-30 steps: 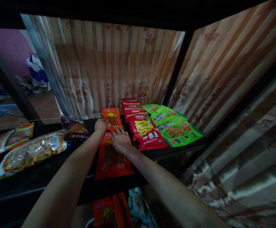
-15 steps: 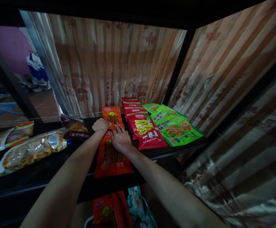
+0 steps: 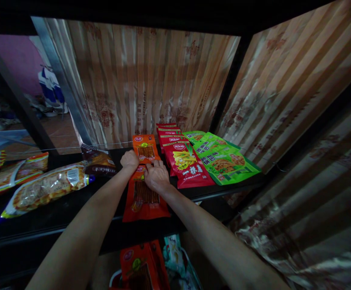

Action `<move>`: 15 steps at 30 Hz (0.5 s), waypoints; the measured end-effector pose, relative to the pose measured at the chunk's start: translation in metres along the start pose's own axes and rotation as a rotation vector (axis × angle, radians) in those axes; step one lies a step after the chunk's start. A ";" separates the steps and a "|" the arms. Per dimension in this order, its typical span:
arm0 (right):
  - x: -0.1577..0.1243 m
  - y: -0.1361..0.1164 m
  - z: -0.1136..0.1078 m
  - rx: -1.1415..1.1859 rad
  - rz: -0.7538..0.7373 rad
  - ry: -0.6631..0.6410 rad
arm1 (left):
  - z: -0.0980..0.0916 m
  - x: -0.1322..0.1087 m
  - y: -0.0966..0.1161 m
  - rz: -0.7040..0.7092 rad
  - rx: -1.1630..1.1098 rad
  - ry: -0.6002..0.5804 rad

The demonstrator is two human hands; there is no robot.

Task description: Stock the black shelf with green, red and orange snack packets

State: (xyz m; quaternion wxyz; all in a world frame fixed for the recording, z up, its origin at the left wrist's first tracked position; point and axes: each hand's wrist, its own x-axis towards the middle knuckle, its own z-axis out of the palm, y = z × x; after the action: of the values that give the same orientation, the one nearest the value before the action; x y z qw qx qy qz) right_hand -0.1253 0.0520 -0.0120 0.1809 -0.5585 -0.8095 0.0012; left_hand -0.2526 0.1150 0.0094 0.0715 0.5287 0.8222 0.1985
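Note:
Two orange snack packets lie one behind the other on the black shelf. My left hand is closed at the left edge of the rear orange snack packet, near where the two meet; its fingertips are hidden. Bent fingers of my right hand grip the upper right side of the front orange snack packet. This front packet shows brown sticks through a clear window, and its lower end reaches the shelf's front edge. Red snack packets lie overlapped just right of my right hand.
Green snack packets overlap at the right end of the shelf. A brown packet and a long bread bag lie on the left. More orange packets stand below. Dark posts and a patterned curtain enclose the shelf.
The fingers of my right hand have curled more tightly on the front orange packet. The view has shifted slightly, and both hands stay close to the same place.

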 end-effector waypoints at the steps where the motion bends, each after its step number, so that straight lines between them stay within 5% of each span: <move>1: 0.000 0.000 0.000 0.002 0.002 0.002 | 0.000 0.000 0.000 0.000 0.000 0.000; 15: 0.001 0.001 0.005 0.008 -0.012 0.026 | 0.001 0.000 0.000 -0.072 -0.035 0.007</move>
State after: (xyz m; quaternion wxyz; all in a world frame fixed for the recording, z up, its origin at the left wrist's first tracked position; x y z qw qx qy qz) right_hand -0.1263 0.0543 -0.0164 0.1937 -0.5529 -0.8104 -0.0038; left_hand -0.2528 0.1150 0.0087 0.0847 0.4965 0.8375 0.2119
